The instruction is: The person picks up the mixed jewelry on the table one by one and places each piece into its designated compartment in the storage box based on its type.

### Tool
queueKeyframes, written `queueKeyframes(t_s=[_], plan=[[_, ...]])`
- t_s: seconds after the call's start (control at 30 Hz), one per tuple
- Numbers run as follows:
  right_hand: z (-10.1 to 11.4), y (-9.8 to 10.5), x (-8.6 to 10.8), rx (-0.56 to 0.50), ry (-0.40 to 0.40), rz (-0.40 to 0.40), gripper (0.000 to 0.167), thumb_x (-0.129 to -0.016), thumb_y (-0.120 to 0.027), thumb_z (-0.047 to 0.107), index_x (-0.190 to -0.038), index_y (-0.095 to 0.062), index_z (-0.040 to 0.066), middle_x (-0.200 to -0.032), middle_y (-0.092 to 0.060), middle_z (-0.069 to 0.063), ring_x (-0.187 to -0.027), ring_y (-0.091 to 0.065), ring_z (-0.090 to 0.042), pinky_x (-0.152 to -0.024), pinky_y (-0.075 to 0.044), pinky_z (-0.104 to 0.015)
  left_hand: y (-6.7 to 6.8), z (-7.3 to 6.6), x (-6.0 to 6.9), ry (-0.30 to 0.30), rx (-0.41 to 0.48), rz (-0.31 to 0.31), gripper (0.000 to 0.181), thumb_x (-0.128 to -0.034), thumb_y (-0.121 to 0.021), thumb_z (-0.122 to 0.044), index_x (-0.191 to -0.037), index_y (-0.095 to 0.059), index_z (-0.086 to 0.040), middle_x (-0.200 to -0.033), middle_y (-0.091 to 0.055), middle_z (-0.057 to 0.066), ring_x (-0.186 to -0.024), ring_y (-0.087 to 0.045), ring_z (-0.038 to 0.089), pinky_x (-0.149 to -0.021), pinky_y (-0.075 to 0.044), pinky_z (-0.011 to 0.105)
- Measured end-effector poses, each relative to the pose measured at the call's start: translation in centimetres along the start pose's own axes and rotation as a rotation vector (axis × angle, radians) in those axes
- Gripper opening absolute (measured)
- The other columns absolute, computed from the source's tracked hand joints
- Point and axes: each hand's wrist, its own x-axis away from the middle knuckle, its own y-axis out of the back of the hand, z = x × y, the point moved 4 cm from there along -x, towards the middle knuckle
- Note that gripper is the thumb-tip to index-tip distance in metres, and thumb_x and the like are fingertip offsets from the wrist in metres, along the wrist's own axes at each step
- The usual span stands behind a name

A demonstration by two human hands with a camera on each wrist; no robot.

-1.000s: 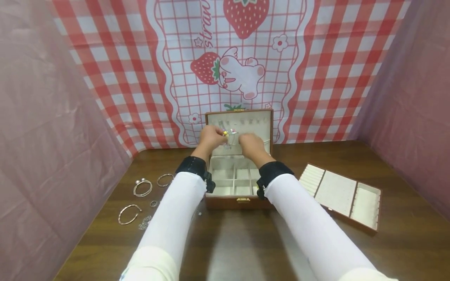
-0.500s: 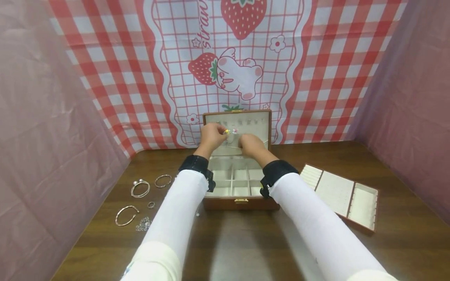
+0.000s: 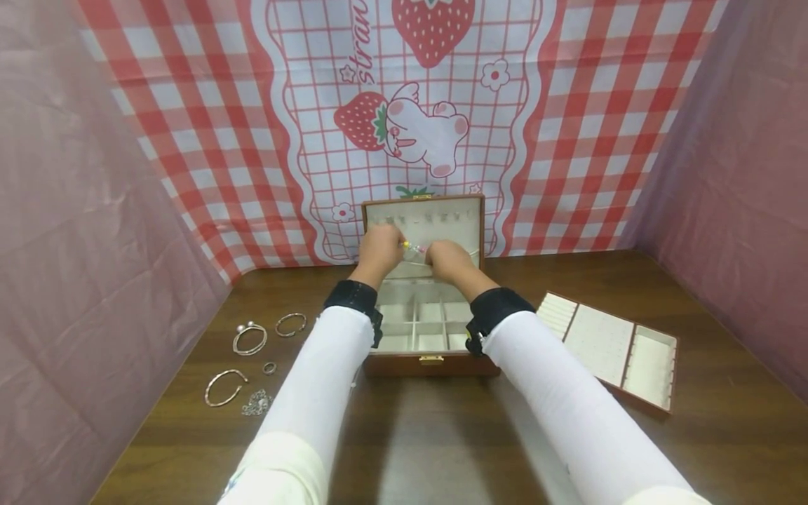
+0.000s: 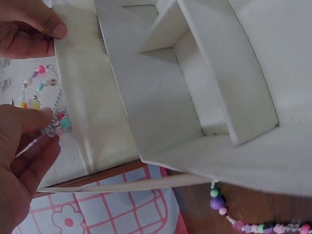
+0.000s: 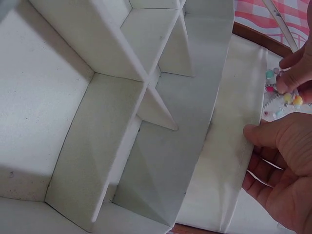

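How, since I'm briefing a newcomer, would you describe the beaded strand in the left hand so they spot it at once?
Find the open brown box in the middle of the table, then its upright lid. In front of that lid, the left hand pinches the beaded strand, with yellow, pink and turquoise beads. The other strand lies on the table; only this one is held.

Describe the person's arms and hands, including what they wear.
Long white sleeves cover both forearms, with cream fabric further up. Black bands circle both wrists, each bearing a small black device. The left hand and right hand are bare, with no gloves.
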Motion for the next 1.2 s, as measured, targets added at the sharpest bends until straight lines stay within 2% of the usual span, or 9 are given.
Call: queueKeyframes(t_s=[0.1, 0.27, 0.4, 0.53, 0.67, 0.8, 0.97, 1.03, 1.2], plan=[[0.0, -0.1, 0.1, -0.009, 0.002, -0.001, 0.043, -0.076, -0.048, -0.016, -0.054, -0.029, 0.016, -0.057, -0.03, 0.0, -0.058, -0.022, -0.016, -0.054, -0.02, -0.028, 0.1, 0.1, 0.1, 0.022, -0.061, 0.019, 0.013, -0.081, -0.067, -0.008, -0.087, -0.077, -0.014, -0.096, -0.073, 0.005, -0.089, -0.068, 0.029, -0.072, -0.056, 0.043], [0.0, -0.1, 0.1, 0.007, 0.014, -0.034, 0.042, -0.075, -0.049, -0.015, -0.052, -0.032, 0.016, -0.06, -0.038, -0.001, -0.06, -0.03, -0.019, -0.055, -0.025, -0.029, 0.2, 0.3, 0.1, 0.018, -0.149, 0.036, 0.006, -0.0841, -0.066, -0.007, -0.085, -0.072, -0.006, -0.099, -0.07, 0.012, -0.09, -0.067, 0.033, -0.073, -0.056, 0.045], [-0.1, -0.1, 0.1, 0.012, 0.009, -0.04, 0.042, -0.075, -0.049, -0.014, -0.052, -0.031, 0.016, -0.06, -0.038, -0.001, -0.061, -0.03, -0.019, -0.055, -0.026, -0.03, 0.0, 0.2, 0.1, -0.033, -0.169, -0.002, 0.01, -0.0842, -0.064, -0.003, -0.085, -0.073, -0.005, -0.099, -0.07, 0.013, -0.09, -0.067, 0.032, -0.075, -0.056, 0.044], [0.0, 0.0, 0.2, 0.016, 0.013, -0.037, 0.041, -0.073, -0.047, -0.015, -0.052, -0.03, 0.016, -0.059, -0.036, -0.001, -0.06, -0.029, -0.019, -0.054, -0.025, -0.029, -0.3, -0.1, 0.2, -0.107, -0.133, -0.043, 0.012, -0.0818, -0.064, 0.0, -0.079, -0.073, -0.008, -0.091, -0.071, 0.011, -0.086, -0.067, 0.031, -0.073, -0.055, 0.043], [0.1, 0.0, 0.3, 0.008, 0.024, -0.028, 0.041, -0.073, -0.047, -0.015, -0.053, -0.029, 0.016, -0.058, -0.034, -0.001, -0.059, -0.028, -0.018, -0.054, -0.024, -0.029, -0.8, -0.4, 0.5, -0.117, -0.137, 0.018, 0.014, -0.0858, -0.061, 0.0, -0.081, -0.071, -0.008, -0.09, -0.071, 0.009, -0.086, -0.067, 0.031, -0.071, -0.055, 0.045], [0.3, 0.0, 0.2, 0.007, 0.041, -0.032, 0.042, -0.074, -0.047, -0.014, -0.054, -0.027, 0.016, -0.057, -0.03, 0.0, -0.058, -0.025, -0.017, -0.054, -0.022, -0.028, -0.4, -0.2, 0.5, -0.011, -0.158, 0.082, 0.011, -0.087, -0.062, -0.003, -0.089, -0.072, -0.007, -0.098, -0.072, 0.011, -0.09, -0.067, 0.032, -0.073, -0.056, 0.046], [0.2, 0.1, 0.2, 0.005, 0.045, -0.044, 0.042, -0.074, -0.047, -0.015, -0.055, -0.025, 0.016, -0.057, -0.026, 0.0, -0.058, -0.022, -0.017, -0.054, -0.02, -0.028, 0.3, 0.6, 0.2, 0.121, -0.119, 0.15, 0.016, -0.0803, -0.069, -0.008, -0.096, -0.071, -0.006, -0.108, -0.069, 0.013, -0.097, -0.065, 0.033, -0.077, -0.056, 0.046], [0.2, 0.2, 0.3, 0.002, 0.04, -0.042, 0.042, -0.074, -0.047, -0.015, -0.055, -0.025, 0.016, -0.058, -0.027, 0.0, -0.058, -0.022, -0.017, -0.054, -0.021, -0.028, 0.4, 0.6, 0.1, 0.118, -0.09, 0.171, 0.016, -0.0761, -0.071, -0.006, -0.092, -0.07, -0.007, -0.105, -0.069, 0.012, -0.096, -0.065, 0.032, -0.076, -0.056, 0.045], [0.2, 0.1, 0.6, -0.01, 0.024, -0.035, 0.04, -0.075, -0.048, -0.015, -0.055, -0.031, 0.015, -0.059, -0.032, 0.0, -0.059, -0.026, -0.017, -0.055, -0.024, -0.028, 0.2, -0.1, 0.1, 0.019, -0.057, 0.229, 0.014, -0.075, -0.077, -0.011, -0.087, -0.07, -0.012, -0.096, -0.069, 0.002, -0.089, -0.065, 0.026, -0.072, -0.055, 0.042]])
